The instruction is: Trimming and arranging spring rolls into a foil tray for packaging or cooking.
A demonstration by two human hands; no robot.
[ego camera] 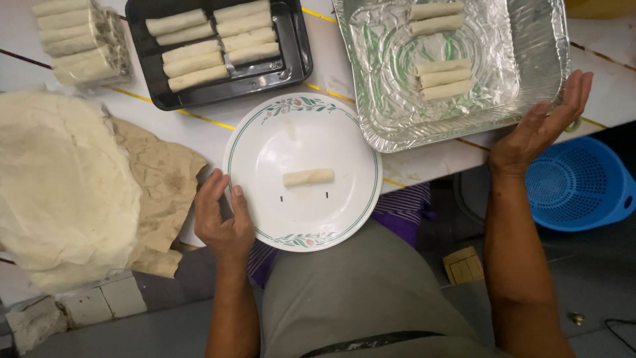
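One pale rolled wrap point(309, 177) lies on a white plate with a floral rim point(265, 132) at the table's near edge. My left hand point(222, 215) rests against the plate's left rim, fingers apart, holding nothing. My right hand point(546, 122) is open, its palm against the right corner of a foil tray point(530, 79). Several rolls point(440, 78) lie inside the foil tray in two groups.
A black tray point(142, 53) with several rolls sits at the back. More rolls in a clear pack point(76, 40) stand at the far left. A stack of thin wrappers point(59, 185) lies on brown paper point(165, 179). A blue colander point(583, 185) sits below the table at right.
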